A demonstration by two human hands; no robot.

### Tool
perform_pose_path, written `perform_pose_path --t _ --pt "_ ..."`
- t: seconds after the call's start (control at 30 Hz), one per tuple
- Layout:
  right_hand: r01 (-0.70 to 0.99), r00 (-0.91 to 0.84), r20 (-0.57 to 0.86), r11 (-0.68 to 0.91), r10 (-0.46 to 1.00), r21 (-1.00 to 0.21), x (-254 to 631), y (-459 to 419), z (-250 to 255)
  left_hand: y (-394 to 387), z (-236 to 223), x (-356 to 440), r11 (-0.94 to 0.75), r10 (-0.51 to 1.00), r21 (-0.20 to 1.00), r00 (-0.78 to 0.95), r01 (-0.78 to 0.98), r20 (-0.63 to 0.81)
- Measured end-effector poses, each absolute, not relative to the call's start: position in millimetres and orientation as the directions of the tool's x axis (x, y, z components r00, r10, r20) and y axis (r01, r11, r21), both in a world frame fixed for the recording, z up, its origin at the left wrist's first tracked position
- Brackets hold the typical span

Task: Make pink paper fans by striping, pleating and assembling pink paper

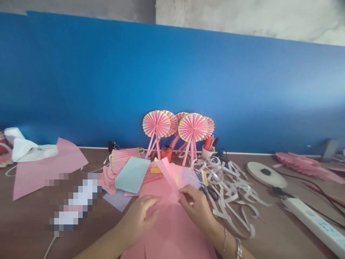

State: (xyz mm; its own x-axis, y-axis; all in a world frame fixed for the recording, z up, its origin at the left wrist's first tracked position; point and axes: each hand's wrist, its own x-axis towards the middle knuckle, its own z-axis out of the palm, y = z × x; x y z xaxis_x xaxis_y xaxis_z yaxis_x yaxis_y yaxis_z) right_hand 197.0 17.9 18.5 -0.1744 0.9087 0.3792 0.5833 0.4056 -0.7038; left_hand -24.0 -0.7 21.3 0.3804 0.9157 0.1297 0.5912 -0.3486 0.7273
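My right hand [196, 207] pinches the lower end of a folded pink paper strip [168, 176], which tilts up and to the left. Across from it, my left hand [141, 216] hovers over the pink paper sheets [171, 233] with thumb and fingers apart, slightly blurred, holding nothing that shows. Those sheets lie flat in front of me, reaching under both forearms. Just beyond the left hand rest a light-blue paper piece [133, 175] and a lilac sheet [118, 201]. Pleated pink paper [125, 158] with a striped edge lies behind them.
Several round pink paper fans [193, 127] on sticks stand at the back against a blue panel [107, 79]. Curled white strips [229, 190] and dark-handled scissors [212, 193] lie right. A power strip [318, 223] and round white device [266, 175] sit further right.
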Motion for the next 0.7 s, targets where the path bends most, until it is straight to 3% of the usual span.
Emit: perform_pose_path --t 0.07,0.17,0.3,0.37,0.43,0.53,0.6,0.7 --pt "0.594 -0.263 0.462 0.520 0.847 -0.614 193.2 13.1 17.9 3.4 29.4 -13.0 -0.130 0.963 0.903 0.267 0.410 0.017" --pt "0.612 -0.438 0.490 0.649 0.754 -0.452 190.1 7.1 16.8 9.5 40.6 7.1 -0.121 0.958 0.973 0.280 0.199 0.062" --pt "0.648 -0.570 0.393 0.689 0.722 -0.325 191.2 4.7 20.1 18.1 38.6 25.8 -0.171 0.985 0.898 0.100 0.405 0.142" --pt "0.655 -0.577 0.408 0.699 0.708 -0.287 193.9 4.7 22.7 23.6 35.0 25.7 -0.208 0.975 0.812 0.052 0.545 0.215" --pt "0.638 -0.562 0.509 0.734 0.652 -0.235 197.8 3.6 24.5 29.5 35.0 18.5 -0.342 0.924 0.696 0.091 0.632 0.371" --pt "0.636 -0.471 0.724 0.763 0.503 -0.117 202.9 -0.7 25.1 34.9 42.2 2.2 -0.608 0.711 0.339 0.303 0.718 0.635" --pt "0.677 -0.399 0.823 0.735 0.405 -0.034 203.7 -3.3 25.2 33.5 47.4 -4.7 -0.622 0.609 0.100 0.400 0.776 0.685" --pt "0.765 -0.358 0.844 0.643 0.399 0.021 200.7 -2.2 25.4 24.1 48.8 -3.3 -0.567 0.564 -0.100 0.474 0.818 0.676"
